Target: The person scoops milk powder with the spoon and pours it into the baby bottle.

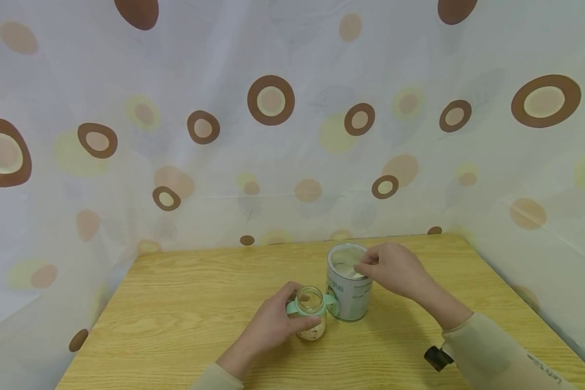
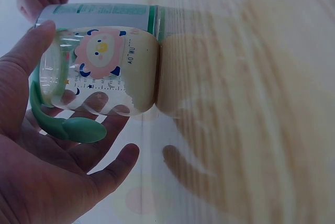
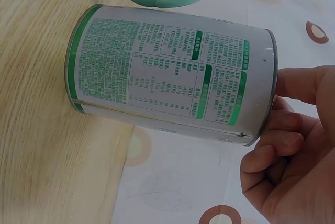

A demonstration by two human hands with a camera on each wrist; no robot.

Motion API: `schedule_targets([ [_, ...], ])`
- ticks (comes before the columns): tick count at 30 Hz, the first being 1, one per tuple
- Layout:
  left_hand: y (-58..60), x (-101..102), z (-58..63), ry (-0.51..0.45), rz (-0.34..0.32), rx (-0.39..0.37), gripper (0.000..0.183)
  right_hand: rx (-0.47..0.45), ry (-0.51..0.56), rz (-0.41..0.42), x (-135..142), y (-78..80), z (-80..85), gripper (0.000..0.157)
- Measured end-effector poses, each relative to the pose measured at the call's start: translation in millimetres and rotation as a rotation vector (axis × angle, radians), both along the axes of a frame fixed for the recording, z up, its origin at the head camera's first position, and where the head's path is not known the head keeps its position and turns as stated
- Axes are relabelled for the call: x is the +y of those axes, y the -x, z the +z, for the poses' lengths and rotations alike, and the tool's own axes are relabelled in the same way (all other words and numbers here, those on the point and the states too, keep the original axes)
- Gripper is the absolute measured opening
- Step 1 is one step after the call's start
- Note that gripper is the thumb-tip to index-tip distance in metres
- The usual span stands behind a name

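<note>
A clear baby bottle (image 1: 312,328) with mint-green handles and pale powder inside stands upright on the table. My left hand (image 1: 276,319) holds it from the left, thumb near the neck and fingers behind; a pink lion print shows on its side (image 2: 102,51). Right beside it stands an open milk powder tin (image 1: 349,298), white with green print (image 3: 172,72). My right hand (image 1: 395,269) is at the tin's mouth, thumb and fingers pinched together over the opening. They pinch what looks like a pale scoop, mostly hidden inside the tin.
A wooden table (image 1: 185,303) lies under everything. Behind and at both sides hangs a pale curtain (image 1: 273,157) with brown and yellow circles. A small black object (image 1: 437,358) sits at the right sleeve's cuff.
</note>
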State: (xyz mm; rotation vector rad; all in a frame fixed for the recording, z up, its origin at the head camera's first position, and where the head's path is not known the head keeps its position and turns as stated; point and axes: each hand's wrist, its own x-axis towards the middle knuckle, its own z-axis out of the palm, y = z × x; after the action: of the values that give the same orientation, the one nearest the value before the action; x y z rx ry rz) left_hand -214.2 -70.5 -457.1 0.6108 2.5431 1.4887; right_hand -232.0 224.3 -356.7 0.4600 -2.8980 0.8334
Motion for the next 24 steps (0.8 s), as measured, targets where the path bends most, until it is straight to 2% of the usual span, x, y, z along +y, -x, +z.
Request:
schedule_targets([
  [5, -0.4, 0, 0.6, 0.001, 0.005, -0.003, 0.063, -0.034, 0.046, -0.011, 1, 1.0, -0.9, 0.037],
  [14, -0.4, 0, 0.8, 0.001, 0.008, -0.001, 0.061, -0.077, 0.105, -0.014, 2, 1.7, -2.8, 0.039],
  [20, -0.1, 0, 0.5, 0.002, 0.006, -0.003, 0.059, -0.111, 0.173, -0.015, 7, 0.0, -1.6, 0.030],
  [24, 0.3, 1, 0.0, 0.004, 0.007, -0.001, 0.059, -0.140, 0.214, -0.045, 11, -0.7, -1.3, 0.028],
])
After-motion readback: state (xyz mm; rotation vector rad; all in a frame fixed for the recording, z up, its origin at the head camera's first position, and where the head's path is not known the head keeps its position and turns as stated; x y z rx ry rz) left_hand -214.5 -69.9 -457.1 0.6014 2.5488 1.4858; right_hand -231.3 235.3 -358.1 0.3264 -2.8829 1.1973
